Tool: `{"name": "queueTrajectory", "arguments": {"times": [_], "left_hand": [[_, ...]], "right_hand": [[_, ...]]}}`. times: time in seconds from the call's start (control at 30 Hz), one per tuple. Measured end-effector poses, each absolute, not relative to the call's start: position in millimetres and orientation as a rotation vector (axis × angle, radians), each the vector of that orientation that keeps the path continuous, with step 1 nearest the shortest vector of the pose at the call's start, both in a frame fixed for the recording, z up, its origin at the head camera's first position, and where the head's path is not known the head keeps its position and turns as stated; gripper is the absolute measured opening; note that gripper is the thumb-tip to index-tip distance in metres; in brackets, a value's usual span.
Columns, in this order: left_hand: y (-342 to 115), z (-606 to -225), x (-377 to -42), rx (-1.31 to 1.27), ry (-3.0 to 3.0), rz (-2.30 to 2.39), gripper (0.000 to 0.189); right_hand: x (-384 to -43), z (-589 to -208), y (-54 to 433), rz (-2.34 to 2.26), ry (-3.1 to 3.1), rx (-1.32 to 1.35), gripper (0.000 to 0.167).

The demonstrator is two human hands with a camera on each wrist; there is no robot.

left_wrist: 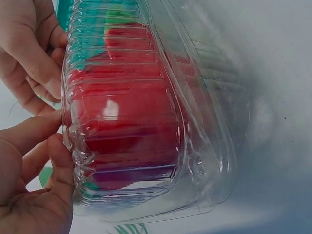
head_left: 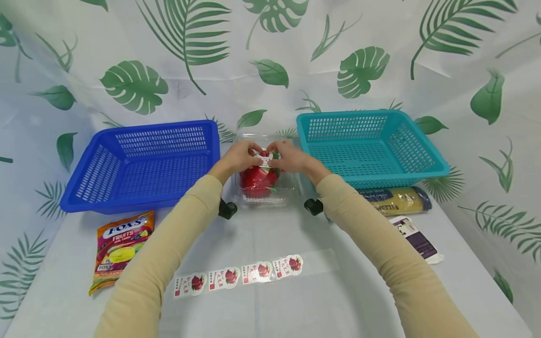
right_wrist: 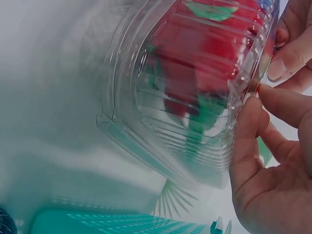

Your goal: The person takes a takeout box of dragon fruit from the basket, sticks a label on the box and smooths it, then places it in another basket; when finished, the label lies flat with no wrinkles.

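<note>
A clear plastic clamshell box [head_left: 291,188] with red and green fruit-like pieces [head_left: 255,180] inside sits between the two baskets. On its lid is a white fruit sticker [head_left: 265,162] with a red fruit picture. My left hand [head_left: 241,157] pinches the sticker's left side, thumb and bent fingers right at the lid. From the other side my right hand [head_left: 291,157] pinches the sticker's right edge, fingertips close to the left ones. Both wrist views show the hands [left_wrist: 41,180] at the lid, beyond the ribbed box wall [right_wrist: 190,131]; the sticker is mostly hidden there.
A blue basket [head_left: 122,202] stands left, a teal basket [head_left: 380,180] right. In front of the teal one lie a pasta bag [head_left: 397,201] and a purple-and-white pack [head_left: 418,241]. A candy bag [head_left: 122,244] lies left. Nearer, a strip carries several fruit stickers [head_left: 258,272].
</note>
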State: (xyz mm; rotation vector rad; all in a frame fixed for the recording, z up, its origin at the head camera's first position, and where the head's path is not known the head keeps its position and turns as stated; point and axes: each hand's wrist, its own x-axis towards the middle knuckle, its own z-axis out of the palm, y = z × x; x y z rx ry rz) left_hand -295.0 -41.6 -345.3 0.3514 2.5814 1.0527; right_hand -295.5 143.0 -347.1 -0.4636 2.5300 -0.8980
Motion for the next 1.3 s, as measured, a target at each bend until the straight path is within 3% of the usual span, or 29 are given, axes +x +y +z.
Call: {"name": "queueTrajectory", "arguments": {"times": [0.2,0.67,1.3], "left_hand": [[-41,-345,-296,0.373,2.589,1.051,0.039],[-43,-343,-295,0.387,2.561,1.015,0.046],[-41,-344,-295,0.379,2.589,1.025,0.043]], "right_hand": [[-297,-347,142,-0.890,2.521,-0.503,0.033],[-295,-344,148,-0.972,2.402,-0.503,0.041],[-288,-355,149,-1.009,2.571,-0.513,0.037]]}}
